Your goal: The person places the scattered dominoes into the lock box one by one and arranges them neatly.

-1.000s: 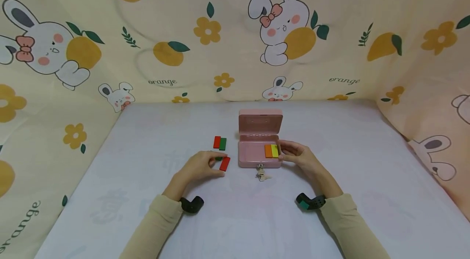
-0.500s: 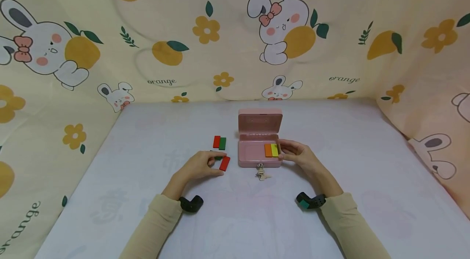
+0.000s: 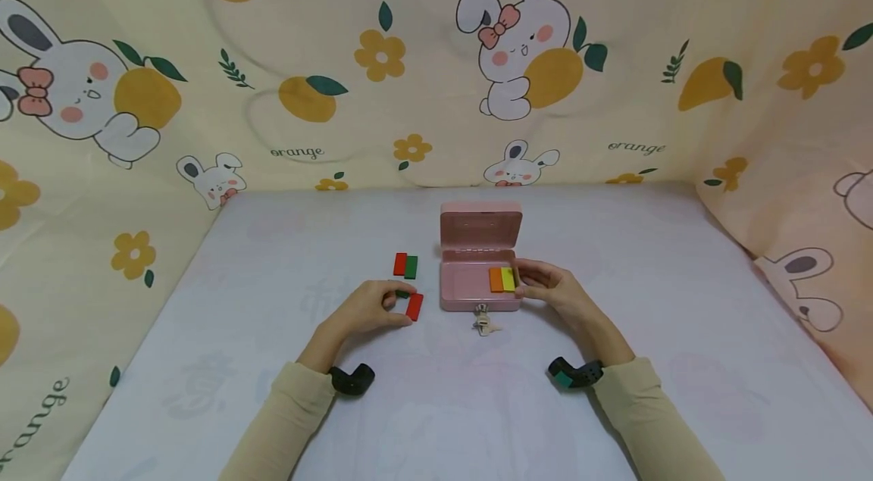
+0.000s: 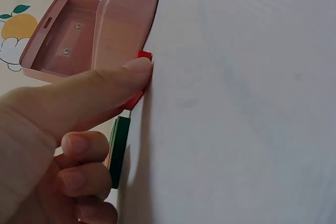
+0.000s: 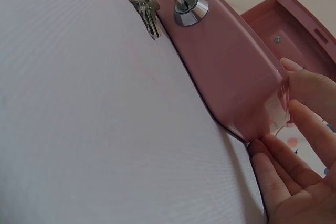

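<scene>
A person's right hand (image 3: 551, 288) is gripping the right end of an open pink box (image 3: 464, 285), presumably to keep it from shifting. To the box's left, the left hand (image 3: 371, 305) is pinching a red block (image 3: 414, 307) between thumb and forefinger; whether it is clearing the tabletop (image 3: 443, 405) is hard to tell. Orange (image 3: 495, 280) and yellow blocks (image 3: 508, 279) are lying inside the box.

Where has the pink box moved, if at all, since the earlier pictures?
No: in the head view, the box keeps its place against the small printed rabbit behind it.
</scene>
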A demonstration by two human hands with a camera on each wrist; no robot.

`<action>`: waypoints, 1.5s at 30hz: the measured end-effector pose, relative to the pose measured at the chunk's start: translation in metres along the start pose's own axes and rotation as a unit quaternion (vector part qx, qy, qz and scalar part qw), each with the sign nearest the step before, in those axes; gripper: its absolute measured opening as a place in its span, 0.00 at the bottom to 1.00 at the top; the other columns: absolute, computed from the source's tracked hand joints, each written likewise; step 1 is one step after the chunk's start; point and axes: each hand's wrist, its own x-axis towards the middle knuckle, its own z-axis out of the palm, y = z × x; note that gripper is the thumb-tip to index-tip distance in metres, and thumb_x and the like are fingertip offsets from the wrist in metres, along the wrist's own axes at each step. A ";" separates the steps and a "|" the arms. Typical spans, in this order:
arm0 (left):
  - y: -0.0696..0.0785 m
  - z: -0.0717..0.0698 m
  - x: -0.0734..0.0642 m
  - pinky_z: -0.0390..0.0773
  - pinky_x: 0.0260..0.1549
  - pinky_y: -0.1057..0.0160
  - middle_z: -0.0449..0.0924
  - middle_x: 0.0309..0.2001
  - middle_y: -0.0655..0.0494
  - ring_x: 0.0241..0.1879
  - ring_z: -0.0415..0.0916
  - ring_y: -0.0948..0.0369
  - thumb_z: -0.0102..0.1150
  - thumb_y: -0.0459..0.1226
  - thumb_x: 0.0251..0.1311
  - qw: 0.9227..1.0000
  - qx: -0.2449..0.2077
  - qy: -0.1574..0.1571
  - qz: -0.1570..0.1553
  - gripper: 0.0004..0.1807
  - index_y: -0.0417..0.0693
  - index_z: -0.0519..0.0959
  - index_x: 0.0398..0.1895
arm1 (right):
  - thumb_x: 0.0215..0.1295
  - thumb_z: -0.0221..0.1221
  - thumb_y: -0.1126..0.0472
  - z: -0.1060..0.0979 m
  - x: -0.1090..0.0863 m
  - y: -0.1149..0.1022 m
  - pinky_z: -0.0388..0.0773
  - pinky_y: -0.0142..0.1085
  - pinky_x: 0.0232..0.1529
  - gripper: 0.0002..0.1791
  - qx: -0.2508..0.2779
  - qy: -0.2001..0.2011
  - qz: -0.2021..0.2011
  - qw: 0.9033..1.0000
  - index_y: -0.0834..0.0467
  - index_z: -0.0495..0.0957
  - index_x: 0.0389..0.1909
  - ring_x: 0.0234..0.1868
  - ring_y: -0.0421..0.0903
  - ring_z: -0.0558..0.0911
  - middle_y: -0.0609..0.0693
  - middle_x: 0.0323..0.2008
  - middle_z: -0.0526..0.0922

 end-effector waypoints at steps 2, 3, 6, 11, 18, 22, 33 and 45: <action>0.000 0.000 0.000 0.60 0.27 0.68 0.57 0.20 0.60 0.24 0.57 0.64 0.72 0.42 0.50 1.000 -0.004 0.000 0.002 0.24 0.50 0.80 0.51 | 0.62 0.63 0.61 0.000 0.000 -0.001 0.70 0.16 0.55 0.35 -0.002 0.001 0.001 1.000 0.66 0.63 0.68 0.61 0.33 0.74 0.67 0.69 0.64; -0.001 0.000 0.000 0.60 0.27 0.68 0.57 0.20 0.60 0.24 0.57 0.64 0.72 0.42 0.50 1.000 -0.005 0.000 0.003 0.24 0.50 0.80 0.51 | 0.62 0.63 0.61 0.000 -0.001 -0.001 0.70 0.16 0.55 0.35 -0.003 0.001 0.002 1.000 0.66 0.63 0.68 0.63 0.38 0.74 0.67 0.69 0.64; -0.001 0.000 0.001 0.59 0.26 0.69 0.57 0.19 0.60 0.23 0.57 0.64 0.73 0.42 0.49 1.000 -0.010 0.002 0.004 0.24 0.50 0.80 0.51 | 0.62 0.63 0.61 0.000 -0.001 -0.003 0.70 0.16 0.55 0.35 -0.008 0.003 0.005 1.000 0.65 0.63 0.68 0.67 0.48 0.72 0.66 0.69 0.64; 0.000 0.000 0.001 0.59 0.26 0.69 0.57 0.19 0.60 0.23 0.57 0.64 0.73 0.42 0.49 1.000 -0.013 0.005 0.005 0.24 0.50 0.80 0.51 | 0.61 0.63 0.61 0.000 -0.001 -0.003 0.70 0.16 0.55 0.36 -0.008 0.002 0.002 1.000 0.66 0.62 0.68 0.65 0.41 0.73 0.66 0.69 0.64; 0.002 -0.001 -0.001 0.61 0.28 0.69 0.58 0.21 0.60 0.25 0.59 0.64 0.73 0.42 0.49 1.000 -0.017 0.006 0.007 0.24 0.51 0.80 0.52 | 0.62 0.63 0.63 0.001 -0.002 -0.004 0.70 0.16 0.55 0.35 0.001 -0.007 -0.012 1.000 0.69 0.61 0.68 0.60 0.29 0.74 0.70 0.69 0.62; 0.004 -0.002 -0.002 0.61 0.28 0.68 0.59 0.21 0.59 0.25 0.60 0.64 0.73 0.42 0.48 1.000 -0.024 0.008 0.006 0.25 0.50 0.79 0.52 | 0.62 0.62 0.63 0.001 -0.001 -0.003 0.70 0.17 0.56 0.35 -0.001 -0.008 -0.015 1.000 0.70 0.62 0.67 0.61 0.31 0.74 0.70 0.69 0.63; 0.010 -0.007 -0.003 0.59 0.27 0.69 0.58 0.22 0.59 0.26 0.58 0.64 0.74 0.44 0.47 0.999 -0.016 0.035 0.031 0.27 0.50 0.80 0.53 | 0.62 0.63 0.61 0.002 0.000 -0.001 0.70 0.16 0.55 0.34 -0.032 -0.011 -0.022 0.999 0.68 0.63 0.67 0.66 0.47 0.74 0.68 0.69 0.64; 0.017 -0.008 0.000 0.58 0.27 0.70 0.55 0.21 0.60 0.24 0.56 0.65 0.73 0.44 0.48 0.997 -0.017 0.063 0.046 0.26 0.49 0.80 0.53 | 0.63 0.62 0.64 0.003 -0.001 -0.001 0.70 0.17 0.56 0.33 -0.043 -0.015 -0.038 0.998 0.70 0.63 0.66 0.68 0.64 0.67 0.69 0.68 0.65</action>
